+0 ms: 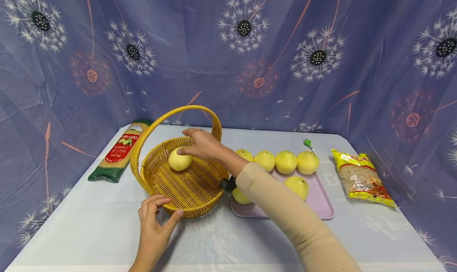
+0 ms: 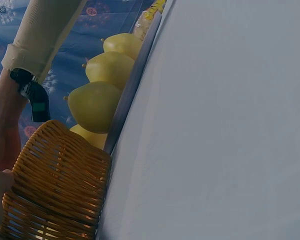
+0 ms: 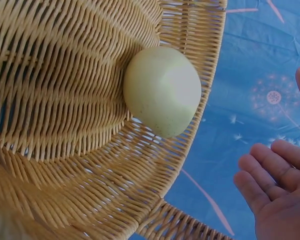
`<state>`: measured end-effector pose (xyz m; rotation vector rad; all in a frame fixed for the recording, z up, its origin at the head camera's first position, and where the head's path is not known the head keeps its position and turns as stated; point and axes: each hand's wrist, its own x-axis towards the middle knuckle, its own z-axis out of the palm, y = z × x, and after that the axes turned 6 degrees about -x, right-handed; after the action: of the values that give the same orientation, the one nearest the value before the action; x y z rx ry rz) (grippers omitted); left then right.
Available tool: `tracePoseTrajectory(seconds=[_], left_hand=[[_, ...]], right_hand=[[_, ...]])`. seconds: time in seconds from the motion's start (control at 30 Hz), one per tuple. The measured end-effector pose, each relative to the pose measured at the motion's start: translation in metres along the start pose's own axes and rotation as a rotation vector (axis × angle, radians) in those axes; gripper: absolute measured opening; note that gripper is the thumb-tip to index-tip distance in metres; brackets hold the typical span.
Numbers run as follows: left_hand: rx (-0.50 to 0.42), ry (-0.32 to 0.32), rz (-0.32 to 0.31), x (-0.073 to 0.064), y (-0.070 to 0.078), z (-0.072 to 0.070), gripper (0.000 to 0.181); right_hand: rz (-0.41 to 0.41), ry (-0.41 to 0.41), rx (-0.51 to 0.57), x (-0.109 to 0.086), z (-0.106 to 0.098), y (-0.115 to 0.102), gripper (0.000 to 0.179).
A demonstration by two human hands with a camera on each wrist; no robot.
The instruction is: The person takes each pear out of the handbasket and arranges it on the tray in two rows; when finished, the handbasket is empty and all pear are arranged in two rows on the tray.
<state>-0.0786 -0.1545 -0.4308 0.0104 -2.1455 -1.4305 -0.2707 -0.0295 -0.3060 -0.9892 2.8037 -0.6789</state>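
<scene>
A yellow-brown wicker basket with a tall arched handle stands left of centre on the table. One pale yellow pear lies inside it, against the far left wall. My right hand is over the basket, fingers stretched; in the right wrist view the hand is apart from the pear. At the basket's near rim, my left hand holds on, fingers over the edge and thumb against the outer wall. To the right, several more pears sit on a pink tray, partly hidden by my right forearm.
A green and red packet of pasta lies left of the basket. Behind the tray is a green-wrapped lollipop. A yellow snack bag lies at the right. A blue dandelion-print curtain hangs behind the white-covered table.
</scene>
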Motion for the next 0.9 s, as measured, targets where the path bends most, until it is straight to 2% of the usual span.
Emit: tracePoseTrajectory(seconds=[0.17, 0.53, 0.9], left_hand=[[0.007, 0.0, 0.0, 0.0, -0.001, 0.0, 0.041], [0.004, 0.008, 0.001, 0.0, 0.001, 0.0, 0.042], [-0.001, 0.018, 0.011, 0.0, 0.002, 0.001, 0.042]], right_hand=[[0.052, -0.014, 0.037, 0.005, 0.001, 0.002, 0.071], [0.104, -0.056, 0.092, 0.014, 0.011, 0.008, 0.074], [0.135, -0.098, 0.03, 0.02, 0.018, 0.007, 0.076]])
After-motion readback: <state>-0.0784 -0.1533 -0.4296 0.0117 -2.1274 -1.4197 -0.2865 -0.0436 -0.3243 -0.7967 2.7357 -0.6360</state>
